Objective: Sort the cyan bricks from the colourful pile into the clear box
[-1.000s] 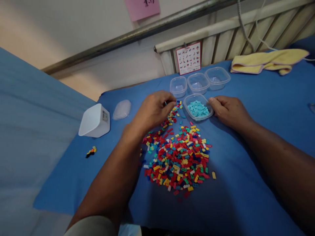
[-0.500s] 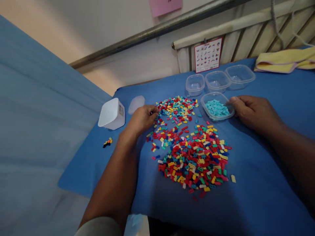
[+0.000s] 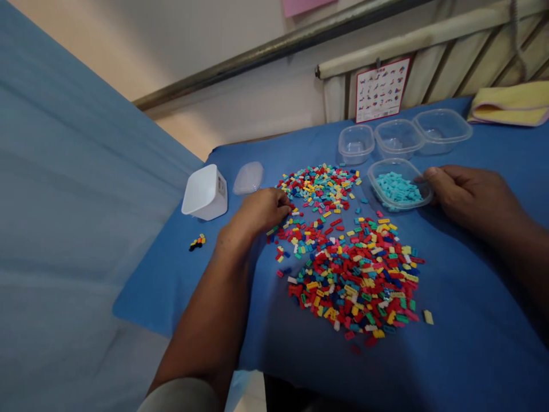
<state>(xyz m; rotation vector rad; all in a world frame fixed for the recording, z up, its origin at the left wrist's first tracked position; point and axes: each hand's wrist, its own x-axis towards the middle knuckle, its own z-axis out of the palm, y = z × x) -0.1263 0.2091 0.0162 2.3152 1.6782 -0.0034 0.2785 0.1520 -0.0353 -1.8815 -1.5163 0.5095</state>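
Note:
My left hand (image 3: pixel 266 210) rests at the left edge of a far pile of small coloured toy bricks (image 3: pixel 328 184), its fingers curled down among them. Whatever the fingertips pinch is hidden. With thumb and fingers, my right hand (image 3: pixel 469 191) grips the right rim of a clear plastic tub (image 3: pixel 381 197), which stands on the table. Inside the tub lie many light blue bricks (image 3: pixel 398 187). Nearer to me spreads a larger mixed pile of bricks (image 3: pixel 355 277), mostly red, yellow, green and blue.
Three clear tubs (image 3: pixel 355 154) stand in a row behind the held one. To the left are a white box (image 3: pixel 205 194), a translucent lid (image 3: pixel 249 177) and a few black and yellow pieces (image 3: pixel 197 242). A yellow cloth (image 3: pixel 510 106) and a picture card (image 3: pixel 381 91) are at the back.
The camera view has swung a little to the left. My left hand has shifted slightly toward me along the pile's edge. My right hand keeps its grip on the tub.

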